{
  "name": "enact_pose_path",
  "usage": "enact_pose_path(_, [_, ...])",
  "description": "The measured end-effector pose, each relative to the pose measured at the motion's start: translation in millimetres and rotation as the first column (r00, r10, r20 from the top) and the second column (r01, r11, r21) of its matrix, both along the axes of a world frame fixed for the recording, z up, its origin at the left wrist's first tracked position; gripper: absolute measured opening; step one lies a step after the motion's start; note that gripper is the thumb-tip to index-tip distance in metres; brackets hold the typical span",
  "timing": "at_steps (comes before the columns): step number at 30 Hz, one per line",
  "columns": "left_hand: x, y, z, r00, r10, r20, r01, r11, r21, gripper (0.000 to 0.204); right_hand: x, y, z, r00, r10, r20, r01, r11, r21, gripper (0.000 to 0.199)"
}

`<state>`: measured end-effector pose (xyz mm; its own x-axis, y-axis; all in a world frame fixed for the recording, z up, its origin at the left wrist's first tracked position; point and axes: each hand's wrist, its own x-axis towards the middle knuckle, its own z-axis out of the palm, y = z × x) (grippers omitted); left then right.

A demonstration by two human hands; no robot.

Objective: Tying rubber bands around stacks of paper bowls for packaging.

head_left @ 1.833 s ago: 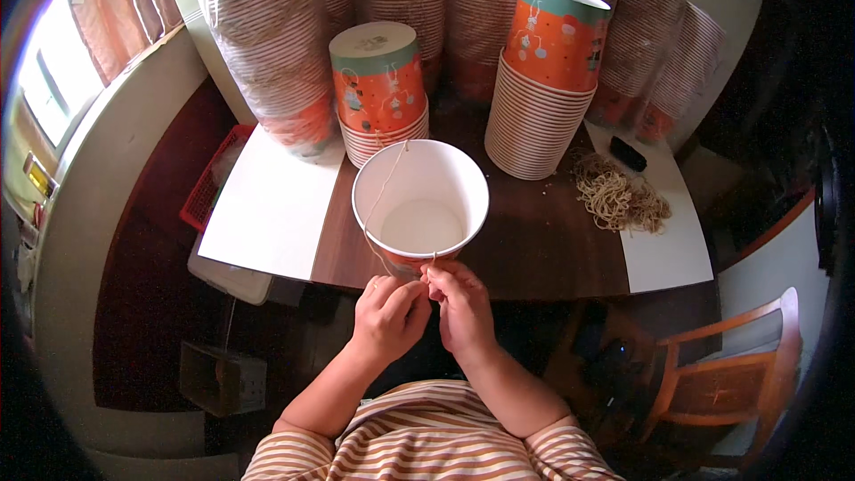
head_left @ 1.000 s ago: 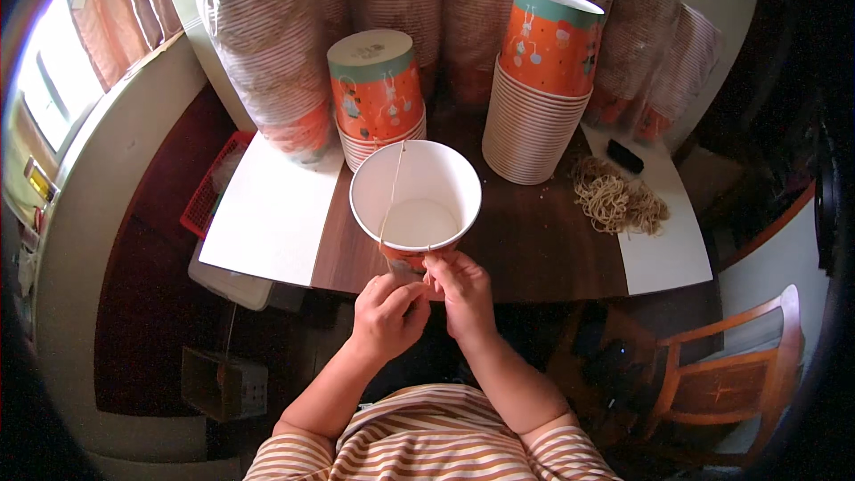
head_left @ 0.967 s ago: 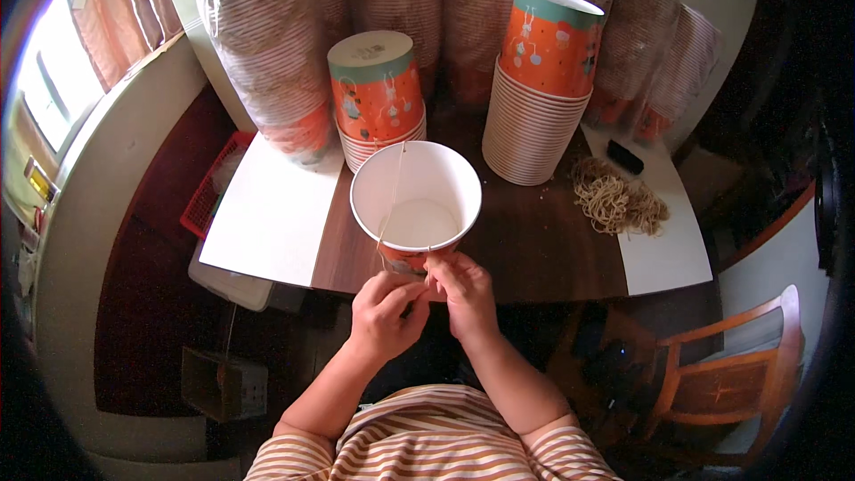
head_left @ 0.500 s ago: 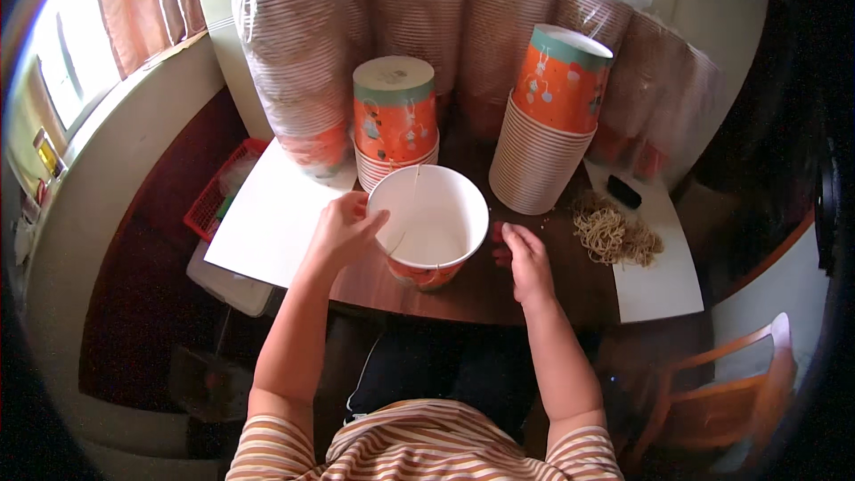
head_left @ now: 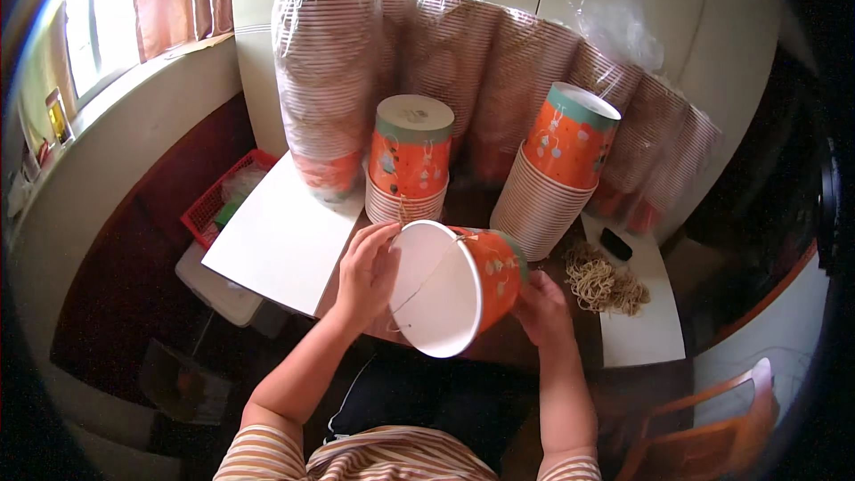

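Note:
An orange paper bucket [head_left: 500, 269] with a green band lies tilted in the air above the table's front edge, its white mouth turned toward me and to the left. A thin piece of twine [head_left: 426, 278] crosses the mouth, fixed at the rim. My left hand [head_left: 367, 269] is closed at the left side of the rim, fingertips at its upper edge. Around the bucket's base my right hand [head_left: 541, 310] is closed, its fingers partly hidden behind the bucket. Just beyond stands a stack of upside-down buckets [head_left: 411, 165].
A second, taller bucket stack [head_left: 545, 200] leans at the right. Plastic-wrapped stacks [head_left: 328, 80] line the back wall. Beside a black object [head_left: 616, 244], a heap of twine [head_left: 607, 283] lies on the right. At the left are a white board [head_left: 276, 245] and a red basket [head_left: 207, 214].
The bucket has been tipped from upright onto its side, mouth to the left. My right hand has come from beside it onto its base. The view has shifted.

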<state>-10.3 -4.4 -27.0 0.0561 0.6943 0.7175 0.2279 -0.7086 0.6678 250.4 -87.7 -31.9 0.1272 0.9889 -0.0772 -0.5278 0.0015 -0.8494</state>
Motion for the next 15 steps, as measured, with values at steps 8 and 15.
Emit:
enact_pose_path(8, [11, -42, 4, 0.827, -0.518, 0.219, 0.561, 0.733, -0.385, 0.035, 4, -30, 5, 0.969, -0.162, 0.185, 0.13, 0.976, 0.173, 0.022])
enact_pose_path(15, [32, -85, -18, 0.963, -0.27, -0.013, 0.27, 0.962, 0.029, 0.012, -27, -38, -9, 0.703, -0.646, 0.299, 0.491, 0.744, 0.453, 0.025])
